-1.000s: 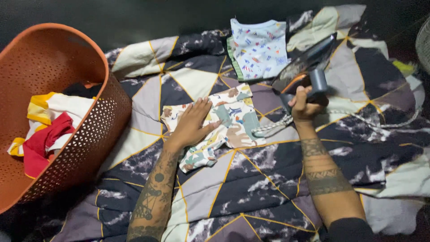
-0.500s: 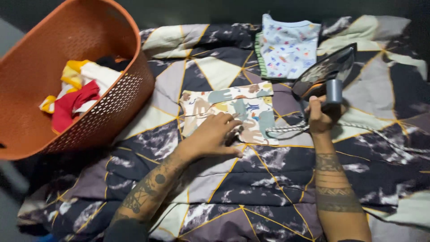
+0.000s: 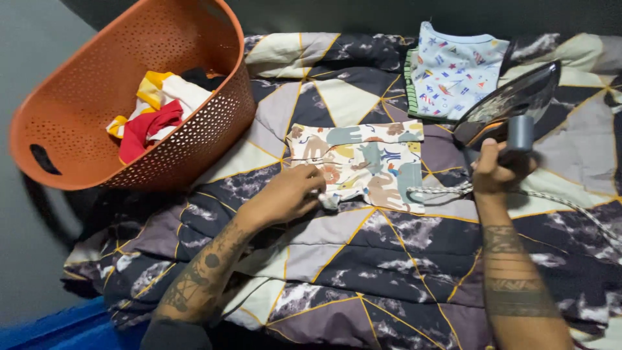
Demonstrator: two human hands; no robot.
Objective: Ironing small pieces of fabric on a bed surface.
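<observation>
Left hand (image 3: pixel 288 194) on soft printed garment (image 3: pixel 363 165)

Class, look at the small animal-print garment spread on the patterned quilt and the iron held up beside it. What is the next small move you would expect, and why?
Probably lowering the iron onto the animal-print garment. The right hand holds it tipped up, off the cloth, just right of the garment, which lies spread on the quilt. The left hand pinches its lower left edge, seemingly pulling it flat.
</observation>
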